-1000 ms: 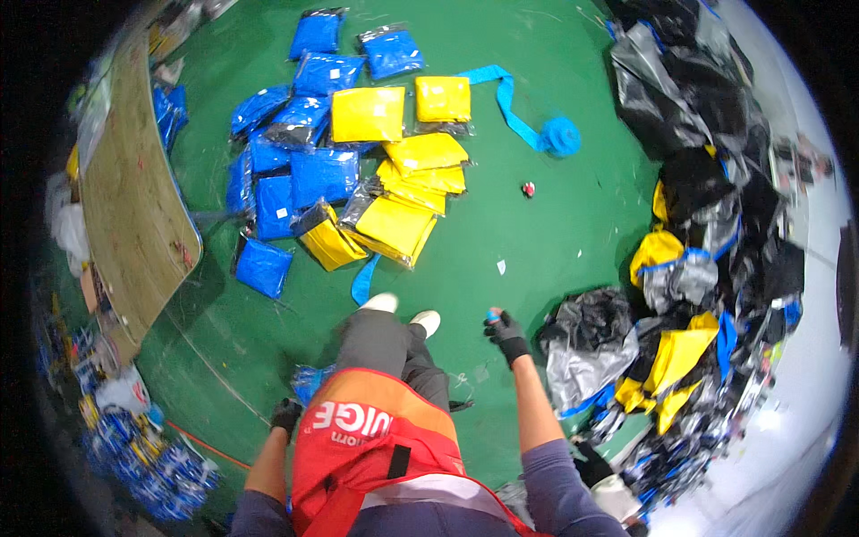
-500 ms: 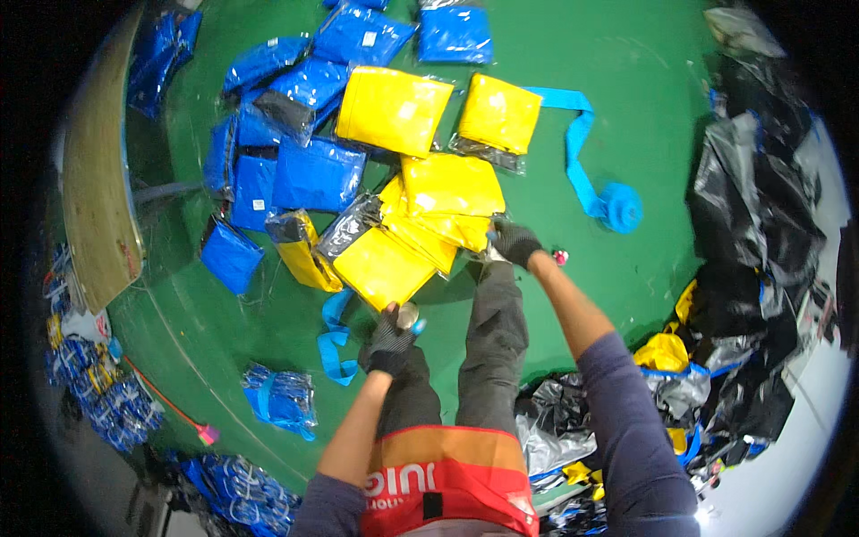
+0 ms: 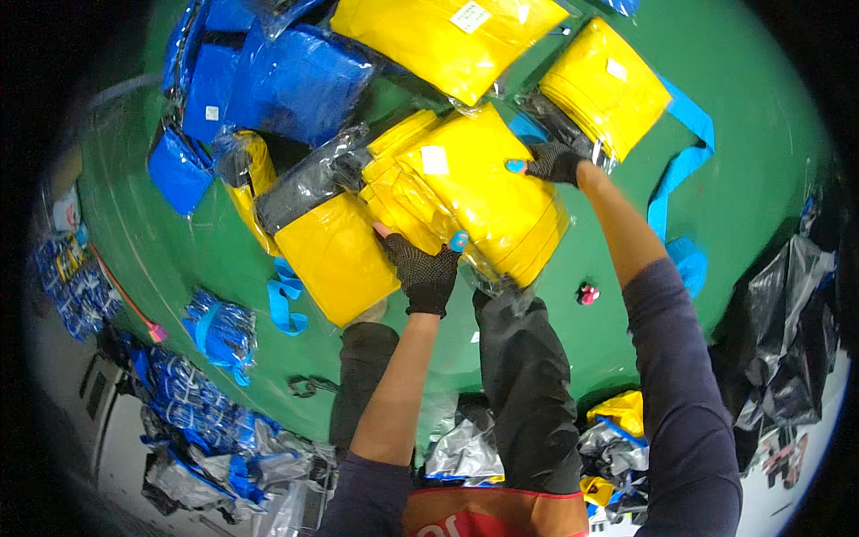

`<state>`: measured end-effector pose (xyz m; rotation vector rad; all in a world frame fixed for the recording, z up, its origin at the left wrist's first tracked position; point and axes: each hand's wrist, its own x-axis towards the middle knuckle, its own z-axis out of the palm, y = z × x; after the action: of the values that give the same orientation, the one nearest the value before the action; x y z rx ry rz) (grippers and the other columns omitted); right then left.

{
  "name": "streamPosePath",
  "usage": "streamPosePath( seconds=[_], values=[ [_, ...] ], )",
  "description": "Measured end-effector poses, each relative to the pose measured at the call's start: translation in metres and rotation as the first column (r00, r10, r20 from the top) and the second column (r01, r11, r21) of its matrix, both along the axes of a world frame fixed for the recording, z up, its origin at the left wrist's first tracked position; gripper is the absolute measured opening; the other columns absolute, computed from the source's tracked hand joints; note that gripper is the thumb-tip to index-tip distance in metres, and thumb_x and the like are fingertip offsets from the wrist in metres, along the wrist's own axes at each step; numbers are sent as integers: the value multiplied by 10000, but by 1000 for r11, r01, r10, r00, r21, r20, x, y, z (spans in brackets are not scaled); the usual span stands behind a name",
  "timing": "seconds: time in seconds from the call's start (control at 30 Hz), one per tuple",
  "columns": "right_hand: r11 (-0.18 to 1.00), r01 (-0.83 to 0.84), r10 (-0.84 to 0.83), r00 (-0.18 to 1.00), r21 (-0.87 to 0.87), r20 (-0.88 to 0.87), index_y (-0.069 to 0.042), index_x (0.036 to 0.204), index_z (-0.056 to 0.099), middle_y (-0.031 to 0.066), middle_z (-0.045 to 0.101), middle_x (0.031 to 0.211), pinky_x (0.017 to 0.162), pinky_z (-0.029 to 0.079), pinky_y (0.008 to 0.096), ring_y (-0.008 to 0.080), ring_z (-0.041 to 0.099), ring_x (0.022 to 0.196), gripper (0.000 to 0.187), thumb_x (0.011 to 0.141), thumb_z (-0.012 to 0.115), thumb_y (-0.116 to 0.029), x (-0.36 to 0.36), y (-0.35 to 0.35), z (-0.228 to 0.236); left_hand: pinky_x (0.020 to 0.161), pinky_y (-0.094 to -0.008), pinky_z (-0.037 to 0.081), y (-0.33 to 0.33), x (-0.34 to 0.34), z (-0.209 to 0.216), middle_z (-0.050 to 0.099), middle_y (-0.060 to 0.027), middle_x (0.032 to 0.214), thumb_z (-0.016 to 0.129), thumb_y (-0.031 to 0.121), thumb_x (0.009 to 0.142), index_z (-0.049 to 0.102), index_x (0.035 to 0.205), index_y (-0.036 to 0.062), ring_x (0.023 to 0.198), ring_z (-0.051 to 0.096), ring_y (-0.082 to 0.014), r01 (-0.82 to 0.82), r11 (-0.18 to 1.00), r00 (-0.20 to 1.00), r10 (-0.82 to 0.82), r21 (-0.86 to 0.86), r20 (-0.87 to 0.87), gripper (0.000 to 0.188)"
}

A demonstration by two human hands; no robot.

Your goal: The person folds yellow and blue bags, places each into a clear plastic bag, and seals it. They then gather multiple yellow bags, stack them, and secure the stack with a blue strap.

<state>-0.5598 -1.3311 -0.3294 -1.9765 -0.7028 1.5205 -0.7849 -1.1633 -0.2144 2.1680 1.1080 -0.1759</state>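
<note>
We see white labels (image 3: 435, 160) on yellow packets (image 3: 501, 206) and one blue packet (image 3: 208, 89), perhaps too small for reading; white letters (image 3: 438, 527) mark the apron (image 3: 488, 515).

Green floor (image 3: 765, 192) leaves passing room at the right of the frame, outside the rolled blue strap (image 3: 688, 267) and above the black-and-silver sheeting (image 3: 792, 309). Overlapping yellow packages (image 3: 335, 255) block the centre; bunched blue packages (image 3: 300, 85) close the upper left. Trouser legs (image 3: 530, 385) hem in a floor strip at lower centre.
</note>
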Motion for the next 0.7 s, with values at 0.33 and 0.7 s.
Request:
streamPosePath(
  seconds=[0.33, 0.7],
  values=[
    [712, 657, -559, 315, -249, -767, -36, 1257, 490, 85, 620, 1101, 848, 508, 335, 181, 618, 952, 510, 857, 645, -313, -57, 5, -6, 1067, -479, 274, 17, 3, 13, 99, -296, 1461, 799, 408, 672, -153, 1423, -2, 1331, 256, -399, -380, 809, 919, 385, -449, -84, 1280],
    [419, 796, -593, -124, -436, -796, -51, 1286, 486, 128, 558, 1248, 932, 468, 363, 241, 564, 1095, 471, 940, 491, -371, -70, 23, -21, 1091, -430, 237, 45, 43, 2, 135, -291, 1447, 828, 376, 646, -90, 1417, -54, 1329, 252, -376, -204, 850, 933, 318, -485, 165, 1274]
  ],
)
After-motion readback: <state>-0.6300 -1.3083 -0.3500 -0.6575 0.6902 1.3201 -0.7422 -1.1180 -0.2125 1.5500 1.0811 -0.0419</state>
